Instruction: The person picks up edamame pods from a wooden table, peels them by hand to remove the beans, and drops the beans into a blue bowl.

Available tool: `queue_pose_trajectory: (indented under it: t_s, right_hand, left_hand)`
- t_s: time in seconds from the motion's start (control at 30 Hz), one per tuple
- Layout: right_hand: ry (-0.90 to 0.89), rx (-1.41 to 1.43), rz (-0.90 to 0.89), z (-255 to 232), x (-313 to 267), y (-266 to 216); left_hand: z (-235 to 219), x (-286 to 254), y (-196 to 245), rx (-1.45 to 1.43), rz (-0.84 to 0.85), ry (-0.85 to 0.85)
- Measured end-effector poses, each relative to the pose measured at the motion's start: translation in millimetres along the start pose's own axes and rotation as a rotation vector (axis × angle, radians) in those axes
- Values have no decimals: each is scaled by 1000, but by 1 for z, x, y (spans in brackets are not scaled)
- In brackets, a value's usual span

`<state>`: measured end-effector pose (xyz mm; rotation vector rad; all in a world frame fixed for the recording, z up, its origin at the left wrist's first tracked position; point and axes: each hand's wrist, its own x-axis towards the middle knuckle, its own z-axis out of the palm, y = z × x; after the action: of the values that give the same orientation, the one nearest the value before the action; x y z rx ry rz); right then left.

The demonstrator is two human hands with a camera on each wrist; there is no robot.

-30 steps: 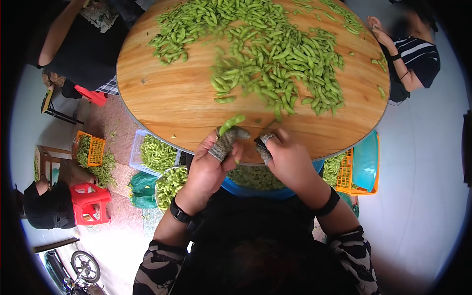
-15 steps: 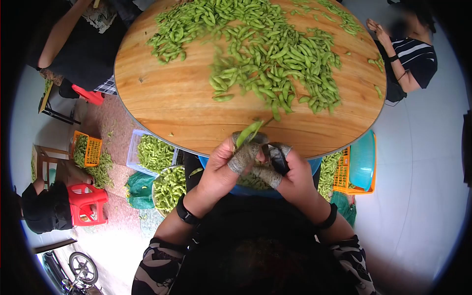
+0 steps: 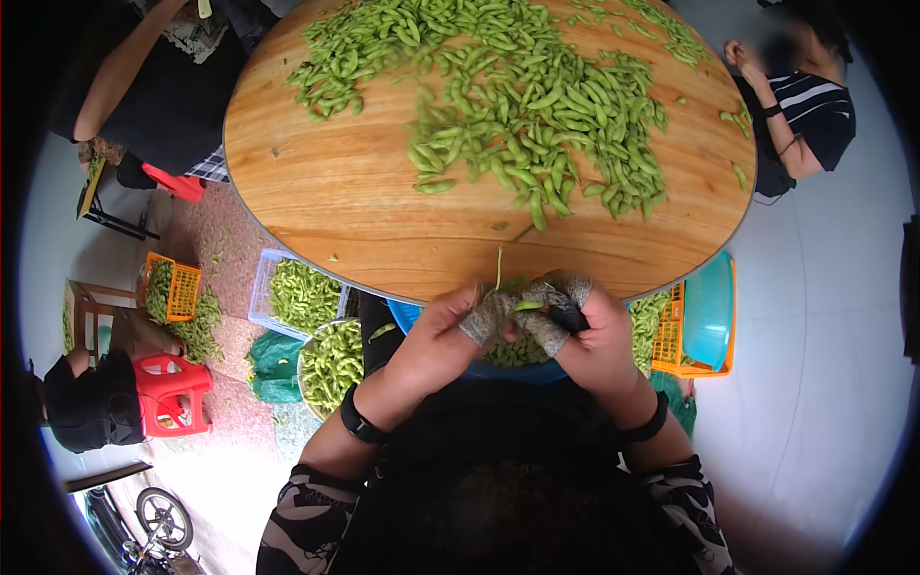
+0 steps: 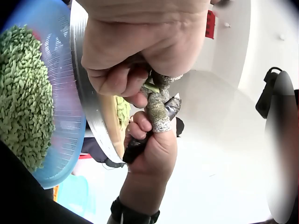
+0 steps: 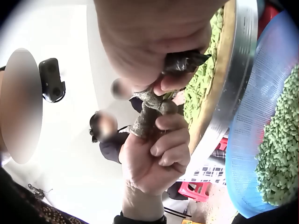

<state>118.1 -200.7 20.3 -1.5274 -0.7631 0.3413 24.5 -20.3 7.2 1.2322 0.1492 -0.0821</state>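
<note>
In the head view, my left hand pinches a green pod at the table's near edge, with a thin green stem rising beside its fingers. My right hand meets it there, thumb against the pod. In the left wrist view, the right hand has its fingers curled round a dark pointed tool. Grey wraps cover thumbs and fingers of both hands. From the right wrist view, the left hand touches the right; the pod there is mostly hidden.
Many pods lie across the round wooden table. A blue basket of shelled beans stands below its near edge. Pod-filled containers flank my lap, including a lilac crate on the left. Other people sit at either side.
The hands first came together, then shifted slightly lower. The long pod standing up from my left fingers is no longer seen upright; a pod now lies between the two hands.
</note>
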Motion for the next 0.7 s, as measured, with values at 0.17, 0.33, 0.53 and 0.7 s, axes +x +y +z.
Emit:
queue_pose_trajectory:
  t_s: [0.17,0.33,0.53,0.7]
  right_hand:
    - [-95,-32,46,-7,7,-14]
    - [-120,-24,189,-4,-1,-10]
    - [-197,-119,102,0,-6,-14]
    - [-192,-212,61,2,-5,-6]
  left_hand:
    - [2,-4,12,-312,-166,-100]
    - [14,0,6,129,261,117]
    - [4,2,-9,171,301,141]
    - [11,0,-8,145,239,171]
